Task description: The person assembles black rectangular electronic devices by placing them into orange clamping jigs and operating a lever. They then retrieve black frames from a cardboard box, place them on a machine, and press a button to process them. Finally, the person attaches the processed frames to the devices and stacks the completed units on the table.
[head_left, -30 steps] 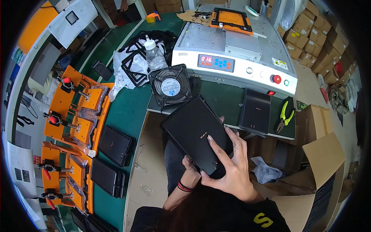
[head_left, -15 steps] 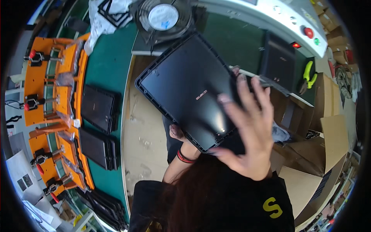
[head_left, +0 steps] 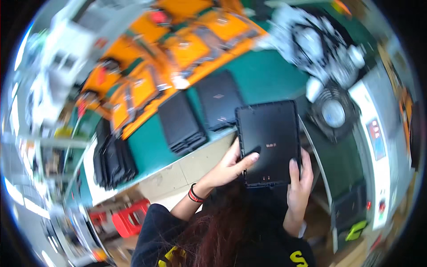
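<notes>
A black rectangular plastic cover point(head_left: 269, 129) with a raised rim is held in front of me, its smooth face up. My left hand point(head_left: 229, 168) grips its lower left edge, thumb lying on the face and the other fingers hidden beneath. On the lower right edge my right hand point(head_left: 300, 184) is closed, its thumb along the rim. Just beyond my left hand, two piles of similar black covers, a nearer pile point(head_left: 181, 121) and a farther one point(head_left: 219, 99), lie on the green bench top point(head_left: 267, 73).
Orange clamp fixtures point(head_left: 144, 86) line the bench's far side. More black covers point(head_left: 113, 160) are heaped at left. A round fan point(head_left: 333, 113) stands at right near a white control box point(head_left: 378, 155). Yellow-green pliers point(head_left: 356, 230) and another black panel point(head_left: 349, 204) lie lower right.
My view has swung left toward the orange fixtures. The cover has turned more upright in view, and my right hand has gone from spread over its face to gripping its right edge.
</notes>
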`<action>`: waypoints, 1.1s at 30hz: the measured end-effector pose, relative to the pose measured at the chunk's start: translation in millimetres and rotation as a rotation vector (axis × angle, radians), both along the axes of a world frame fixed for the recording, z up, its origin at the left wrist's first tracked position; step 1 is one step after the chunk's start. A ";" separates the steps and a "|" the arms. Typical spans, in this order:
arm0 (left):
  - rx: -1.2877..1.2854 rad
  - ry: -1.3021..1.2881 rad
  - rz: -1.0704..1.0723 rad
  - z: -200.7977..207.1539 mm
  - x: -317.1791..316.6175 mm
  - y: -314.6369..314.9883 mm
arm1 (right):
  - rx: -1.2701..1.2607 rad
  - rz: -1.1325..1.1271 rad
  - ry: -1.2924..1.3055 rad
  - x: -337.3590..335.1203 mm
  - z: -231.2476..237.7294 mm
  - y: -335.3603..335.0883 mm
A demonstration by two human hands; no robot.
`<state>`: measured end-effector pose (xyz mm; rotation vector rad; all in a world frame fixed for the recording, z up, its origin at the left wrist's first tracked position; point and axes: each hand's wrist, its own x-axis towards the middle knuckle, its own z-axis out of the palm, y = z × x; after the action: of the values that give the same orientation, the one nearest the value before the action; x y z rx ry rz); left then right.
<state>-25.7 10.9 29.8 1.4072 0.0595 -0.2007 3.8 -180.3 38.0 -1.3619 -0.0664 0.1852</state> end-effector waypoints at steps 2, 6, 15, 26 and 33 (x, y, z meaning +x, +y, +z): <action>0.138 -0.042 0.146 24.0 -8.8 3.0 | -0.045 0.125 -0.075 12.9 11.3 8.8; 0.373 -0.172 0.495 56.1 -32.7 -0.3 | -0.066 0.273 -0.295 25.2 29.7 33.5; 0.385 -0.236 0.733 77.4 -116.6 -9.6 | 0.213 0.496 -0.359 -10.5 44.0 90.1; -0.019 -0.131 0.915 36.2 -189.5 65.3 | -0.202 0.828 -0.556 -62.9 38.0 174.5; -0.537 -0.221 0.901 2.4 -223.2 115.0 | -0.505 1.040 -0.997 -103.3 28.1 198.9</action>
<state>-249.0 125.9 32.2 0.7550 0.4139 0.6447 -99.5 18.6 66.1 -1.6882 -1.6678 0.3835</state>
